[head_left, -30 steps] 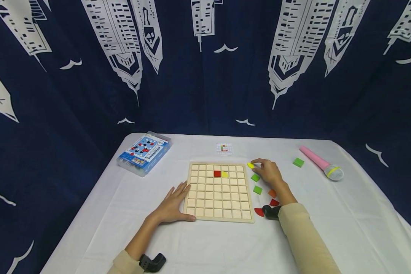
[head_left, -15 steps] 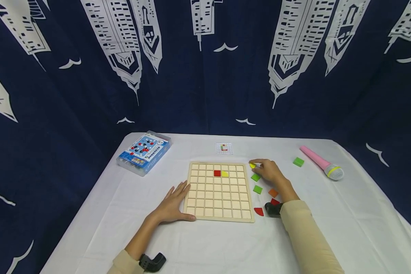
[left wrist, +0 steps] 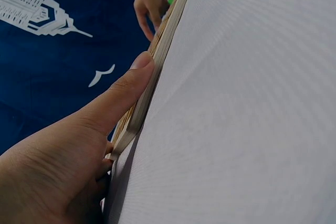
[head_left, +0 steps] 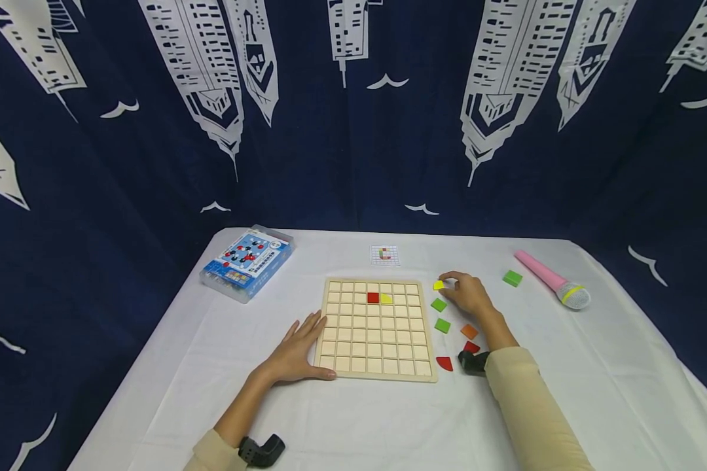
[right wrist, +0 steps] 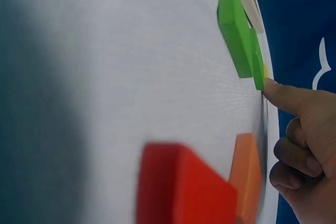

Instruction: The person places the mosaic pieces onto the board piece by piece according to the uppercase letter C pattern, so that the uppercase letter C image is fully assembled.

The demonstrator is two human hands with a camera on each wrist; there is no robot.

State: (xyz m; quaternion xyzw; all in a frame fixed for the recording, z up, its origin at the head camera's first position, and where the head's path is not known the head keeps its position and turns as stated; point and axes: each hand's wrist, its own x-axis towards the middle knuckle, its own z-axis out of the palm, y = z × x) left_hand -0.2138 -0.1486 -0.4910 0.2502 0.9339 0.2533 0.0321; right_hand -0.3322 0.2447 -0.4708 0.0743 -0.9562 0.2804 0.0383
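Note:
A wooden grid board lies on the white table, with a red square tile and a yellow tile side by side in its upper rows. My left hand rests at the board's near left corner, fingers spread along the left side, the straight thumb against the front edge. My right hand pinches another yellow tile between thumb and index finger, just right of the board's upper right corner. In the right wrist view, the held tile is mostly hidden behind a green tile.
Right of the board lie green tiles, an orange tile and red pieces, one a quarter circle. A pattern card lies behind the board. Farther out are a boxed set, a pink microphone and another green tile.
My right hand has shifted slightly to the right, away from the board, with the pinched yellow tile, which has turned in the fingers. The left hand and board have stayed still.

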